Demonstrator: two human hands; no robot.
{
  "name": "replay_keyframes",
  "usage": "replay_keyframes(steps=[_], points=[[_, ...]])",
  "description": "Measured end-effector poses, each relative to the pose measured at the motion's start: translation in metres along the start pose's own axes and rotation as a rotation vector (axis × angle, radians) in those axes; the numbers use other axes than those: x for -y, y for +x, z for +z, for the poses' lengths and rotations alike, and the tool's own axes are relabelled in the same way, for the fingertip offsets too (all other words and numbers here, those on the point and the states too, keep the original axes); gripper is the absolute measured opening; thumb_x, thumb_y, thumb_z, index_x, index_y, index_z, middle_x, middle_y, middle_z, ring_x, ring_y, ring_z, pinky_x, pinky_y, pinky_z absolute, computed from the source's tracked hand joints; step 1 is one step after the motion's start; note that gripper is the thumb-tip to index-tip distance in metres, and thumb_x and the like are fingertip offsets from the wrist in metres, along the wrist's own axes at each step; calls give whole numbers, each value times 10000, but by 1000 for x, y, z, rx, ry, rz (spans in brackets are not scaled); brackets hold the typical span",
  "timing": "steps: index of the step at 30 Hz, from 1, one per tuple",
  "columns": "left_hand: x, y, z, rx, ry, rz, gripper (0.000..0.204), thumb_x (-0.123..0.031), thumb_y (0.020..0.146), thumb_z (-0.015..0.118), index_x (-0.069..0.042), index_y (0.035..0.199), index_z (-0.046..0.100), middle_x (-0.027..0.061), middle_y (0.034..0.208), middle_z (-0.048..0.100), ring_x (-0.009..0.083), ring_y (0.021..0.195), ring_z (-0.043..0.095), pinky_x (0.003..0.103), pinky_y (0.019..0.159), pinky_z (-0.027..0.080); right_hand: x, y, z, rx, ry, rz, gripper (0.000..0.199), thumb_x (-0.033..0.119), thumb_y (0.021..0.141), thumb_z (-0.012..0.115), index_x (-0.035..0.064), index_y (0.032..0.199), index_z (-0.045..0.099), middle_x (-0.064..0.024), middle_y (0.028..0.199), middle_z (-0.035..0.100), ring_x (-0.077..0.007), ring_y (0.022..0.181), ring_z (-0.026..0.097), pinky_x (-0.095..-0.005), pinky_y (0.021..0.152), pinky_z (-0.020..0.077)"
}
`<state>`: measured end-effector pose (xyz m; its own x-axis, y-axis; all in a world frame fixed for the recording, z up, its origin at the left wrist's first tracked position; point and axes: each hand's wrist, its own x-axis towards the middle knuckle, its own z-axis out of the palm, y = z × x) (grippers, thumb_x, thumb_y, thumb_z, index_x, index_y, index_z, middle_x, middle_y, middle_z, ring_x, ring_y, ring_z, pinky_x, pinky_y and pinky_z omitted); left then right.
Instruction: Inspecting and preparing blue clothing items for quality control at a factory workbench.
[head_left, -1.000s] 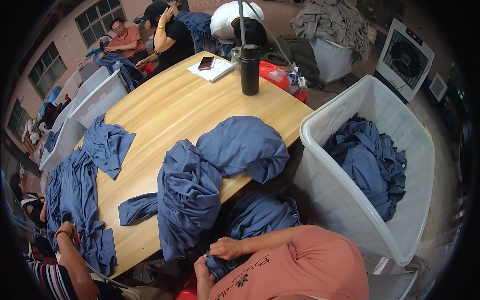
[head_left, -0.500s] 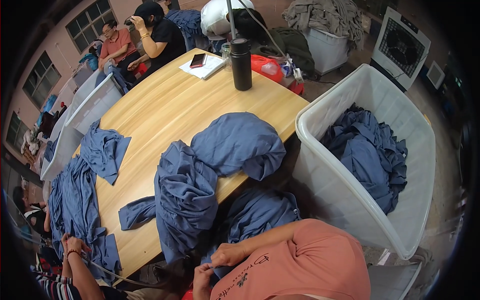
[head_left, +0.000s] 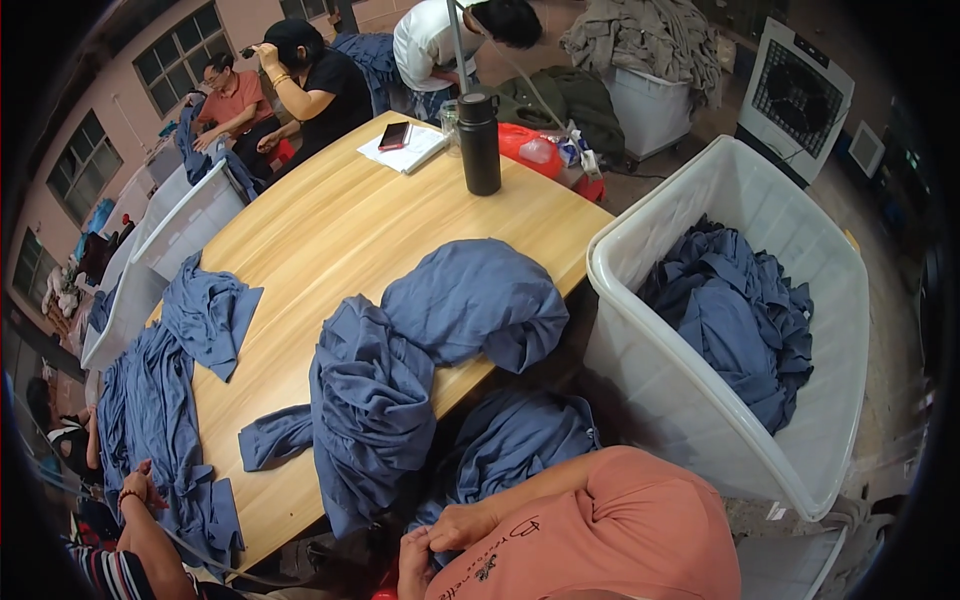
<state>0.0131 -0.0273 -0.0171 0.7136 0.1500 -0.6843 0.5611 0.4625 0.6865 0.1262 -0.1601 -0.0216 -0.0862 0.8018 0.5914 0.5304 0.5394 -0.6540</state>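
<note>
Two hands low at the near edge of the wooden tabletop (head_left: 330, 240): right hand (head_left: 462, 525) has its grip clenched on the blue garment (head_left: 510, 450) hanging below that edge, left hand (head_left: 412, 562) just beside, its grip impossible to tell. More blue cloth (head_left: 420, 350) is heaped on the tabletop above; white bin (head_left: 650, 370) stands right of it.

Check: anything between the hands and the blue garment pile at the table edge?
Nothing visible. The left hand and right hand sit right by the blue garment pile where it hangs off the table; the black bottle stands far across.
</note>
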Motion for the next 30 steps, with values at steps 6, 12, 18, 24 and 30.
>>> replay_keyframes(steps=[6,12,18,24,30], points=[[14,0,-11,52,-219,55,109,-5,769,476,12,763,583,67,772,612,144,704,589,238,667,463,-6,3,2,-38,-280,17,276,130,707,548,46,969,573,-86,724,535,-275,612,544,-364,467,422],[10,-6,-1,21,-360,33,113,3,786,471,-2,744,575,57,783,604,145,748,582,248,716,454,-9,-1,5,-56,-241,61,244,134,711,555,34,933,574,-90,715,526,-271,611,541,-361,477,410],[22,-1,-11,7,-261,119,115,-14,792,482,-2,734,580,43,752,599,110,701,550,216,686,426,-8,0,4,-84,-228,7,174,133,700,563,11,823,548,-101,715,523,-279,610,541,-368,484,416],[10,-6,6,-5,-354,16,110,-4,783,486,3,731,582,26,724,583,92,682,534,205,665,410,-8,-2,2,-98,-241,69,155,129,703,549,12,804,544,-102,717,525,-280,618,548,-371,473,418],[46,11,-29,68,-212,219,189,-107,789,475,-15,858,626,28,845,626,119,796,573,250,736,439,-4,-1,2,-62,-221,34,163,112,697,543,9,823,536,-87,733,516,-262,647,542,-355,514,404]])
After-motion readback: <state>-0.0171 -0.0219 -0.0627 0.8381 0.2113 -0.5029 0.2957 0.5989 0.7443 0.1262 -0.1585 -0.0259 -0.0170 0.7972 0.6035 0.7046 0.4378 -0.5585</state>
